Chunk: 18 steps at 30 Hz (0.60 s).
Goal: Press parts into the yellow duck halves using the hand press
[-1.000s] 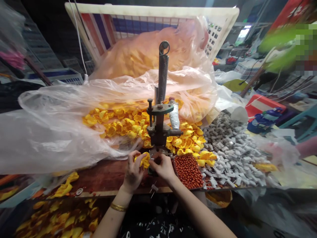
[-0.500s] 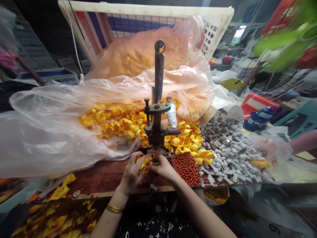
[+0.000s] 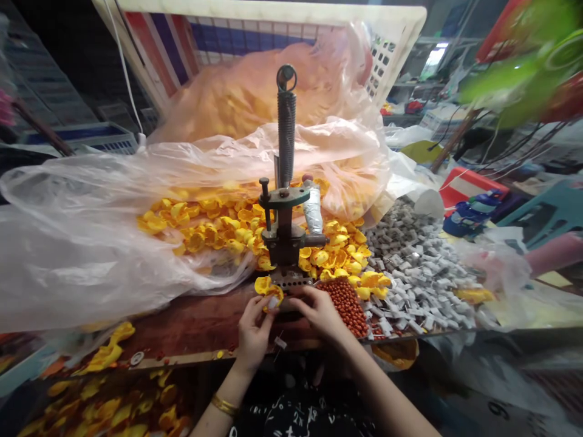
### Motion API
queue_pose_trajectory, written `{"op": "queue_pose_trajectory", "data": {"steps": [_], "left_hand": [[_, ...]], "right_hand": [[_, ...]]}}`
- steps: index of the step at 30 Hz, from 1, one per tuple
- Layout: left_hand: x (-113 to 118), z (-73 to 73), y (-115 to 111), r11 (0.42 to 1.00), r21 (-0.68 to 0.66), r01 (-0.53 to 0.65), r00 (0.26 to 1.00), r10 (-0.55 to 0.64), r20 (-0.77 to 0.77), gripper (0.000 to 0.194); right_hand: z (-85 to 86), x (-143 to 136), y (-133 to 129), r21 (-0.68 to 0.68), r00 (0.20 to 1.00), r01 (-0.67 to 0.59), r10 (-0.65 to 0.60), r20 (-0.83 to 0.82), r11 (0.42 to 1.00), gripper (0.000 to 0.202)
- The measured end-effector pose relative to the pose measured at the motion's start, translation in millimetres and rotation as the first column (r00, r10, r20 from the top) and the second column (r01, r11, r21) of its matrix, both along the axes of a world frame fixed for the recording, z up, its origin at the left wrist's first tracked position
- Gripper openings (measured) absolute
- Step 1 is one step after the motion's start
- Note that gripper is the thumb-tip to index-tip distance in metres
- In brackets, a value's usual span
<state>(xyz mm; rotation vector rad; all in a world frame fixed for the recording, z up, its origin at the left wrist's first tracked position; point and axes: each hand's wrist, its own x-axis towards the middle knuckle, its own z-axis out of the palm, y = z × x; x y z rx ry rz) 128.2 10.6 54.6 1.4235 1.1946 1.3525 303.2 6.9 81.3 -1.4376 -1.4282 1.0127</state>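
My left hand (image 3: 255, 326) pinches a yellow plastic shell piece (image 3: 262, 285) with a small whitish part (image 3: 272, 302) inside it, just in front of the press base. The shell looks like two joined hollow cups. My right hand (image 3: 321, 308) is beside it, fingers reaching left toward the dark gap under the perforated metal strip (image 3: 294, 281); nothing shows in them. The hand press (image 3: 285, 237), with a tall spring and a wrapped handle (image 3: 313, 209), stands straight ahead. To the right of the right hand is a tray of small reddish-brown beads (image 3: 348, 303).
Yellow shells (image 3: 204, 233) lie behind the press, partly under clear plastic (image 3: 91, 243). Grey-white small blocks (image 3: 414, 279) with metal pins are heaped at right. One such block (image 3: 280, 343) sits at the table edge. More shells (image 3: 104, 400) fill the space below left. A white crate (image 3: 401, 54) stands behind.
My left hand has turned the shell, so its hollow and the whitish part show. My right hand has moved off the shell to the right. The view has shifted slightly.
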Motion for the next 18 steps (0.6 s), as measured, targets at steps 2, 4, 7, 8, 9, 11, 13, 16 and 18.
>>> {"op": "queue_pose_trajectory", "data": {"steps": [2, 4, 7, 8, 9, 11, 13, 16, 18], "left_hand": [[-2.4, 1.6, 5.8, 0.981, -0.188, -0.038, 0.981, 0.073, 0.181, 0.032], [-4.2, 5.0, 10.8, 0.934, -0.357, -0.022, 0.92, 0.159, 0.359, 0.04], [-2.9, 11.5, 13.3, 0.877, -0.479, 0.05, 0.815, 0.241, 0.527, 0.042], [-1.8, 13.7, 13.0, 0.867, -0.494, 0.065, 0.801, 0.25, 0.544, 0.042], [-0.7, 15.7, 12.6, 0.861, -0.504, 0.072, 0.796, 0.255, 0.549, 0.041], [0.6, 18.7, 11.8, 0.854, -0.516, 0.07, 0.799, 0.261, 0.542, 0.042], [0.4, 20.5, 11.7, 0.852, -0.52, 0.068, 0.801, 0.264, 0.537, 0.044], [-1.4, 21.0, 12.2, 0.85, -0.523, 0.066, 0.802, 0.267, 0.534, 0.045], [-2.4, 20.7, 12.4, 0.848, -0.525, 0.074, 0.804, 0.261, 0.535, 0.044]], "right_hand": [[-0.1, 24.7, 0.0, 0.008, 0.932, 0.142, -0.136, 0.336, 0.99, 0.015], [-4.0, 43.5, 1.4, -0.023, 0.763, 0.227, -0.163, 0.625, 0.974, 0.017], [-12.8, 53.8, 3.9, -0.081, 0.616, 0.214, -0.071, 0.785, 0.973, 0.02], [-15.0, 53.7, 4.7, -0.079, 0.604, 0.204, -0.062, 0.795, 0.976, 0.021], [-16.5, 52.9, 5.4, -0.078, 0.603, 0.194, -0.056, 0.796, 0.978, 0.021], [-16.9, 51.1, 6.4, -0.094, 0.617, 0.165, -0.029, 0.786, 0.982, 0.018], [-14.9, 50.7, 7.1, -0.112, 0.628, 0.14, -0.001, 0.778, 0.984, 0.017], [-10.7, 52.0, 7.3, -0.112, 0.614, 0.15, -0.003, 0.789, 0.982, 0.016], [-9.2, 52.3, 7.6, -0.125, 0.607, 0.145, 0.012, 0.795, 0.981, 0.014]]}}
